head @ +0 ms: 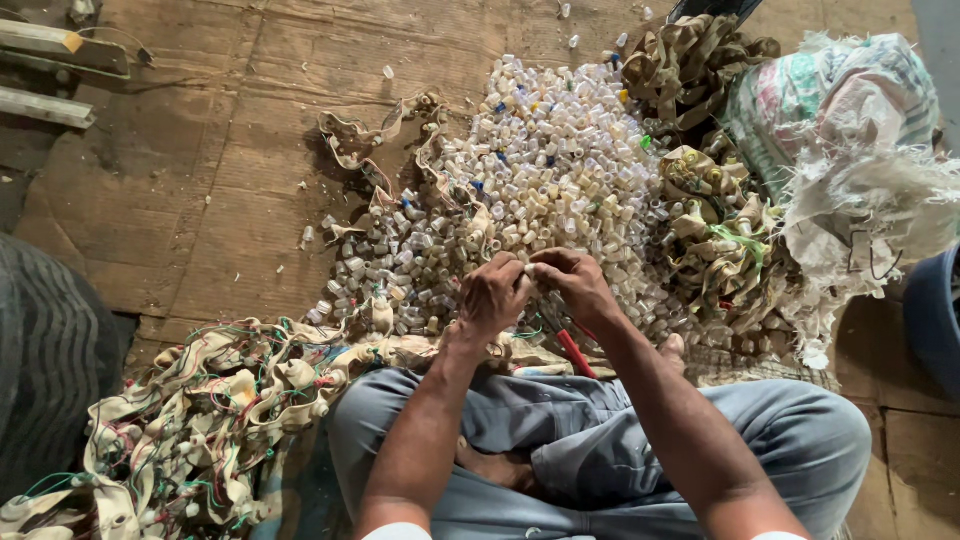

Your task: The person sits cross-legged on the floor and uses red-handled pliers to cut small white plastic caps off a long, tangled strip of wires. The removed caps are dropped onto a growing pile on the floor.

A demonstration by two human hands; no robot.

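Both hands point(535, 287) pinching small cap point(529, 269), axis unclear

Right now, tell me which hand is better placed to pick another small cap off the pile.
Probably the left hand. Both hands pinch one small white piece together, but a red-handled tool sits under the right hand, which seems to grip it. The pile of caps lies just ahead of both.

1. Left hand point(492, 297) and right hand point(573, 282) meet at frame centre, fingertips pinching 1 small white cap point(529, 268).
2. Red-handled tool point(570, 348) lies just below the hands, over grey trousers point(600, 450).
3. Heap of pale plastic caps point(540, 170) fills upper centre.
4. Wired strips point(200, 420) piled lower left; frayed sack point(850, 140) upper right.
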